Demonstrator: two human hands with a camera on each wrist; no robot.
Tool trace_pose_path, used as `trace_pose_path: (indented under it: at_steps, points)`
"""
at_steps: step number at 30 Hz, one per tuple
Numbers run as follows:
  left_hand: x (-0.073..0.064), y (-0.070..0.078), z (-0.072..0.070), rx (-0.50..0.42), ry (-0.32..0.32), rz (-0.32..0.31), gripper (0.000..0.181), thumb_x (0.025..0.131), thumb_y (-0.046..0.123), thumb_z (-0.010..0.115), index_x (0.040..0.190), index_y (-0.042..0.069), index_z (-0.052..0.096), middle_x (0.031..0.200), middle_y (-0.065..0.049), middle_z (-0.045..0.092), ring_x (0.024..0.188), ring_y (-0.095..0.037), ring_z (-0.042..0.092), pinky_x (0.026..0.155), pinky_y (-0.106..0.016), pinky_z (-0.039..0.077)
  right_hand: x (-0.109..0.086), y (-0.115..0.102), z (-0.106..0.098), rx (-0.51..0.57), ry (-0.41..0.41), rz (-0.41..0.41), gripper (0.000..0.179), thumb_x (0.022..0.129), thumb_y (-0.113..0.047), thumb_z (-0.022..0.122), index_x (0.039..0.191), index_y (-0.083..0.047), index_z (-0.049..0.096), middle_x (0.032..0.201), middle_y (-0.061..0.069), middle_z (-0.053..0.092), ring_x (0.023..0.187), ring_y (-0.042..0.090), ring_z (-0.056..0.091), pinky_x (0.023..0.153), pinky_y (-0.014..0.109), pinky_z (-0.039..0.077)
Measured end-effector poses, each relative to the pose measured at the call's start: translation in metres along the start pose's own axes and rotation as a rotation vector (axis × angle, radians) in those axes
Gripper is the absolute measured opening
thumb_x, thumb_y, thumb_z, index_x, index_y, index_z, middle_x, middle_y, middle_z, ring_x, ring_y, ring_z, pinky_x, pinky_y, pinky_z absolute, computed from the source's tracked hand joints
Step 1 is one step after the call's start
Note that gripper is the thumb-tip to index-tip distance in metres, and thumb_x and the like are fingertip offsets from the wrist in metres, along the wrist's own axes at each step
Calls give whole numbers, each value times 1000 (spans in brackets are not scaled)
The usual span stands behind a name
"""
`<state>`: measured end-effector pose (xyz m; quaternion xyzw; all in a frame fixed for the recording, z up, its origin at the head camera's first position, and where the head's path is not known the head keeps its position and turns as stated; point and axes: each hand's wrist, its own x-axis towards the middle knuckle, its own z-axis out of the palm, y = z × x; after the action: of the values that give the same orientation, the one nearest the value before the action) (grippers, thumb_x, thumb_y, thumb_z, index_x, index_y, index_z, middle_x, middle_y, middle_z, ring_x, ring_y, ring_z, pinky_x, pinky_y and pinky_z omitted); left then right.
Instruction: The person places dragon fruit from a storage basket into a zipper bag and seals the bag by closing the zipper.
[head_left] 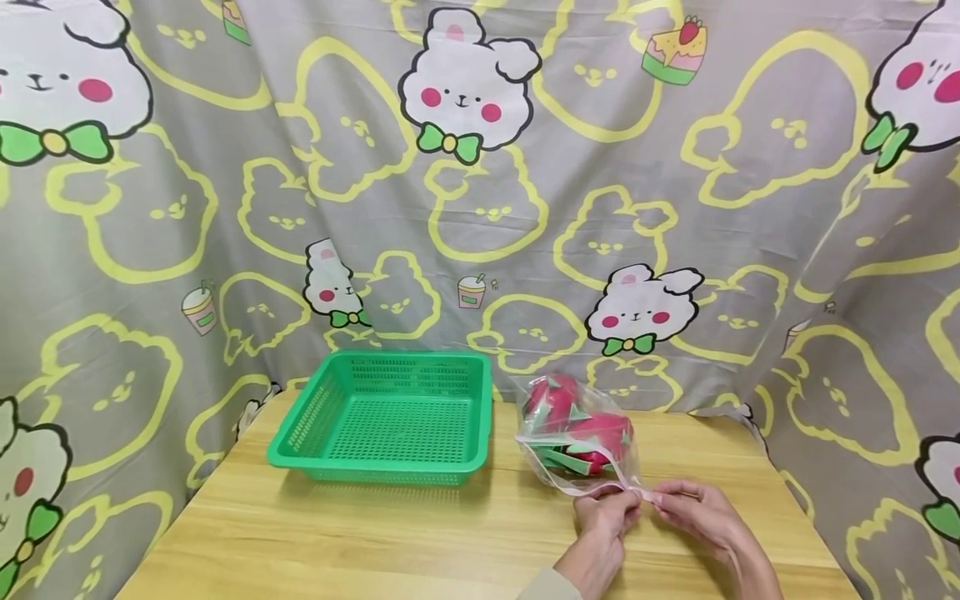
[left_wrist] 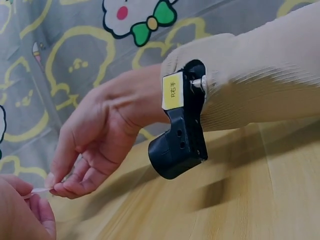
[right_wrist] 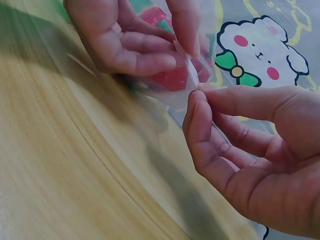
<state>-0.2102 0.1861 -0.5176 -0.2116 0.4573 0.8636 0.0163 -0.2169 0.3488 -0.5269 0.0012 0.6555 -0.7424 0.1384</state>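
A clear plastic zip bag (head_left: 528, 446) lies on the table with several red dragon fruits (head_left: 600, 433) with green scales inside. Its pale pinkish-white closure strip runs along the side nearest the person. My left hand (head_left: 603, 521) pinches that strip at the bag's front edge. Just to the right, my right hand (head_left: 701, 512) grips the strip's end between thumb and forefinger. In the right wrist view, the fingertips of the left hand (right_wrist: 125, 45) and the right hand (right_wrist: 260, 140) nearly meet at the strip. The left wrist view shows only a sliver of strip between the hands.
A green perforated plastic basket (head_left: 480, 433) stands to the left of the bag on the wooden table (head_left: 337, 542). Behind and at both sides hangs a grey patterned curtain (head_left: 465, 225). A black camera mount (left_wrist: 177, 142) sits on the right wrist.
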Motion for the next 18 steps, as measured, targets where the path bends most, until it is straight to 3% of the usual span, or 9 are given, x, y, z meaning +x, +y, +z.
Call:
trace_pose_path:
  at_steps: [12, 18]
  points:
    - [-2, 12, -3, 25, 16, 120, 25, 64, -20, 71, 85, -6, 69, 65, -4, 64, 54, -11, 57, 54, -26, 55, -1, -7, 3, -42, 38, 16, 9, 98, -3, 65, 102, -5, 73, 92, 2, 72, 84, 8, 69, 77, 22, 58]
    - [1, 16, -6, -18, 29, 110, 26, 64, -19, 71, 84, -4, 68, 67, -5, 64, 55, -11, 57, 54, -24, 54, -1, -6, 1, -14, 26, 7, 11, 99, -1, 64, 100, -7, 73, 91, 2, 72, 84, 8, 69, 78, 22, 58]
